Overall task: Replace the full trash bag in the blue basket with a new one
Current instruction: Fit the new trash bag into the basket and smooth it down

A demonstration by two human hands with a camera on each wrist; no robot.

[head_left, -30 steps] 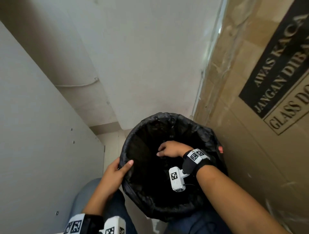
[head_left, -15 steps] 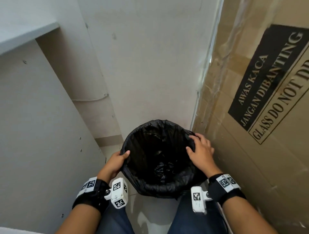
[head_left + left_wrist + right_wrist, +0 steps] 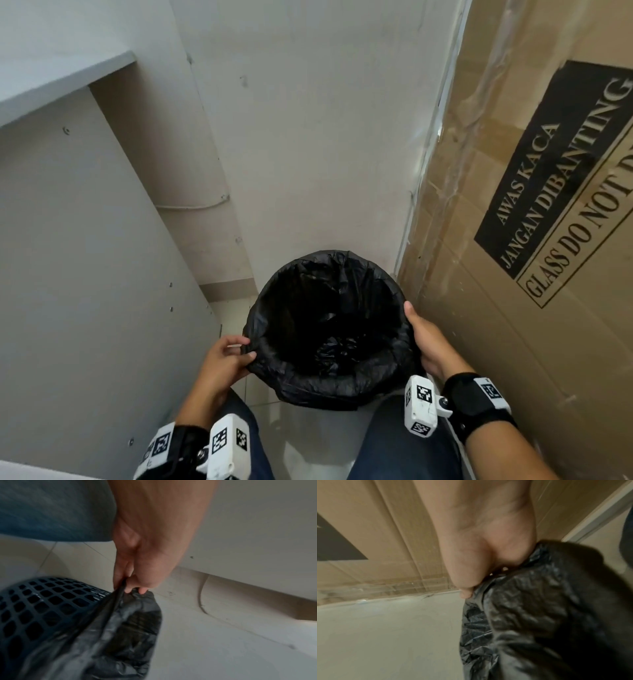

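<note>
A black trash bag [image 3: 329,380] lines the basket and folds over its rim, hiding the basket in the head view. The blue lattice basket [image 3: 42,601] shows below the folded bag [image 3: 123,622] in the left wrist view. My left hand [image 3: 236,353] pinches the bag's folded edge at the left rim, and the fingertips [image 3: 135,590] grip the plastic. My right hand [image 3: 423,334] grips the bag [image 3: 539,601] at the right rim, with the fingers curled into the plastic. Crumpled black plastic lies at the bottom inside.
A large cardboard box [image 3: 534,240] marked as glass stands close on the right, almost touching the basket. A grey cabinet panel [image 3: 85,274] closes the left side. A white wall [image 3: 308,137] is behind. My jeans-clad knees [image 3: 394,445] flank the tiled floor [image 3: 308,445].
My right hand came out of the bag and moved to the right rim. Both hands have slid down the rim's sides, and the left now pinches the folded edge. The view has pulled back.
</note>
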